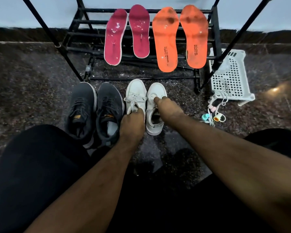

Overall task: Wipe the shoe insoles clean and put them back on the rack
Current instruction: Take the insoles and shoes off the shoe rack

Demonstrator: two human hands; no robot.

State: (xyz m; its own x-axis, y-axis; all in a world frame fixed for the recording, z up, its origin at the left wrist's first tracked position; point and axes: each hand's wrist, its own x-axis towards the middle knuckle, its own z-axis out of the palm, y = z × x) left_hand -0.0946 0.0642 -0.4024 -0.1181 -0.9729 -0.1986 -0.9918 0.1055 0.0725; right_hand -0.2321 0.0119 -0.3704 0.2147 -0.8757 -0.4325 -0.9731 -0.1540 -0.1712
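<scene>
Currently, status by item:

Left hand: the left hand [132, 122] grips the left white sneaker [136, 96] at its collar and laces, fingers curled over the edge.

Right hand: the right hand [168, 109] reaches into the right white sneaker [155, 111]; its fingertips pinch something pale at the tongue or lace area. Whether that is a lace, the tongue or an insole edge cannot be told.

Pink insoles: the pink insoles [127, 33] lean on the rack [94, 22], well beyond both hands and ahead of the left one. Wet or shiny patches show on their surfaces.

Orange insoles: the orange insoles [179, 37] lean on the same rack, beyond the right hand. Dark stains show near the toe ends.

Grey sneakers: the grey sneakers [94, 110] stand just left of the left hand.

Basket: a white basket [230, 76] lies to the right of the right hand, with loose laces [216, 105] spilling near it.

Progress (judgement): two pairs of insoles are on the rack, but the stains on the orange pair suggest wiping is incomplete. No cloth is visible. The hands appear occupied with the white pair, possibly extracting its insoles. Wiping and re-racking remain.
</scene>
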